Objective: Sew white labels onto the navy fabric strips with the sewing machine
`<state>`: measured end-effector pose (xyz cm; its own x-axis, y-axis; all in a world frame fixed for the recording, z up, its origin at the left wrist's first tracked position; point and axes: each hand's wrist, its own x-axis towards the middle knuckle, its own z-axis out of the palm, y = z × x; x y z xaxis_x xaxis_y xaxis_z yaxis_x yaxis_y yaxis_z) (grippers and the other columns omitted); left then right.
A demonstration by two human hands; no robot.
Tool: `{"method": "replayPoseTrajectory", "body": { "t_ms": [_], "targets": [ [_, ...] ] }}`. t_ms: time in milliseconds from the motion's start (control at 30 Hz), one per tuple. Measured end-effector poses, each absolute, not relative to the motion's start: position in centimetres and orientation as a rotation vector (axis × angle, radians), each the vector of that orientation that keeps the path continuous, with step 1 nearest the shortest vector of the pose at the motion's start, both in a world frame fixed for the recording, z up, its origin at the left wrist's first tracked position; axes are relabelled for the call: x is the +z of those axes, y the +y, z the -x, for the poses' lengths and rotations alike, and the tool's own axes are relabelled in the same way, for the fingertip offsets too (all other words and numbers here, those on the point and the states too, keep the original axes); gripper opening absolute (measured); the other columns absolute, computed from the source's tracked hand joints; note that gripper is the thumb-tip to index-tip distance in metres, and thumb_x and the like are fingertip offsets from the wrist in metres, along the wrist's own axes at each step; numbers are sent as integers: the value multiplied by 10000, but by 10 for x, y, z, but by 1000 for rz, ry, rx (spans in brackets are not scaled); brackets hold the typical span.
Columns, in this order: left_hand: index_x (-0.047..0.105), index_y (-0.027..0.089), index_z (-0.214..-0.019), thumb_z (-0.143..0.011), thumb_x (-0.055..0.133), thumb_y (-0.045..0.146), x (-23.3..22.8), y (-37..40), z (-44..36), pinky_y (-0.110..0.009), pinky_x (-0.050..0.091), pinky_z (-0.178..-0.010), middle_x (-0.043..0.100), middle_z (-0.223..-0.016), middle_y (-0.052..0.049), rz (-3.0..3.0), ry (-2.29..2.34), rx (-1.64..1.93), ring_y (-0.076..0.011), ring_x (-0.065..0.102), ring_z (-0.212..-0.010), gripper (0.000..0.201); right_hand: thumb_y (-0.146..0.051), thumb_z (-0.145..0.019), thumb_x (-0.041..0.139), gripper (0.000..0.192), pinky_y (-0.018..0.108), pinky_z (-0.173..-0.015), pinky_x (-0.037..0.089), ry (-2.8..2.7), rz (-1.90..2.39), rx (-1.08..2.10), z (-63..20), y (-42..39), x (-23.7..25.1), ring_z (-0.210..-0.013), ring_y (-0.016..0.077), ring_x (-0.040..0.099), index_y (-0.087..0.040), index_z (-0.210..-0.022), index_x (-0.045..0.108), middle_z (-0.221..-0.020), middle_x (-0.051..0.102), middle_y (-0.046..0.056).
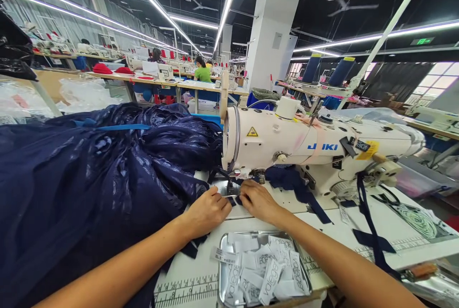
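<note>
A white sewing machine (272, 138) stands ahead, its presser foot (231, 187) down over a shiny metal plate. My left hand (208, 210) is just left of the foot, fingers curled together at the edge of the navy fabric. Close on the right side, my right hand (261, 202) pinches a small dark bit of that fabric by the plate. What lies under the fingertips is mostly hidden. A big heap of navy garments (107, 174) spreads to the left of the machine. Below my hands sits a metal tray (221, 293) of white printed labels (268, 274).
Navy scraps (294, 186) lie under the machine arm. A dark strap (371, 222) hangs at the right, near scissors (387, 195) and a coil of pale cord (418, 221). A ruler scale (190, 289) runs along the table front. Farther back, a person in green (203, 73) sits.
</note>
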<state>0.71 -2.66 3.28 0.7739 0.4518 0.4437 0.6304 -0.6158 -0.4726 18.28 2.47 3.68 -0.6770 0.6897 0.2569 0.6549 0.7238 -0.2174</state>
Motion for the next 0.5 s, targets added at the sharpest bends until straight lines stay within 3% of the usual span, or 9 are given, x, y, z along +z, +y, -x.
{"method": "replayPoseTrajectory", "body": {
  "t_ms": [233,500],
  "targets": [
    [538,120,-717,-833,327,40,32,-26,-13,-303,340,-596,554,-558,-25,2311,-795,-386,-146,478,-503,253,-69,-744,480,198,236,-642,373,-2394,1005,478,-178,27,26,-702,129,512,-168,-574,494,-711,520,8],
    [564,54,-885,-833,312,31,34,-22,-14,-309,367,-598,596,-598,-45,2382,-803,-349,-160,515,-530,258,-89,-737,473,194,242,-602,346,-2349,1080,503,-177,24,27,-661,133,503,-172,-564,490,-686,519,7]
  ]
}}
